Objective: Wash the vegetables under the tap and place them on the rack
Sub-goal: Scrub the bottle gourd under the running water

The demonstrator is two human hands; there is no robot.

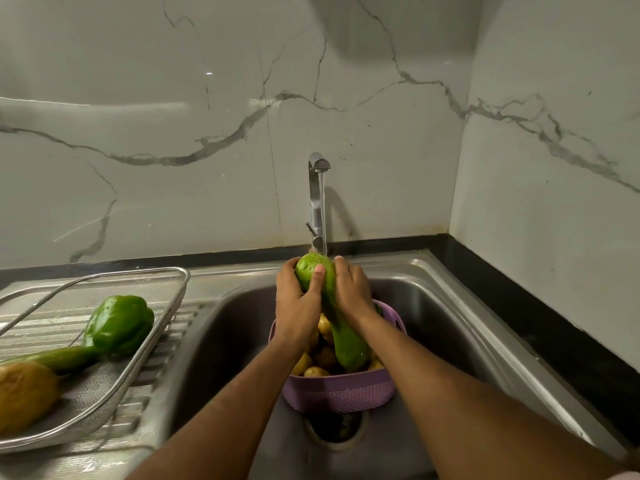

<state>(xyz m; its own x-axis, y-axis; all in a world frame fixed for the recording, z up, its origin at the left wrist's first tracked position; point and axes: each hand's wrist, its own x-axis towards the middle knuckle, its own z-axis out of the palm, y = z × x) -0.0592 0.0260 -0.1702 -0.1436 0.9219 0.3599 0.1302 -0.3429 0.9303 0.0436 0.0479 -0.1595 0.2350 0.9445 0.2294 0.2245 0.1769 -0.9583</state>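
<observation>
A long green gourd point(343, 337) is held up over the sink, its far end under the running water from the steel tap point(317, 202). My left hand point(298, 299) grips its upper part from the left, thumb across the front. My right hand point(351, 287) grips it from the right. Below sits a purple basket point(341, 393) with several potatoes point(313, 370) in it. On the left, the wire mesh rack point(104, 386) holds a green bell pepper point(119, 325), a long green vegetable point(60, 358) and a potato point(26, 394).
The steel sink point(446, 317) has its drain point(334, 431) just in front of the basket. The rack stands on the ribbed drainboard point(145, 379). Marble walls close in behind and on the right, with a black counter edge point(540, 313) along them.
</observation>
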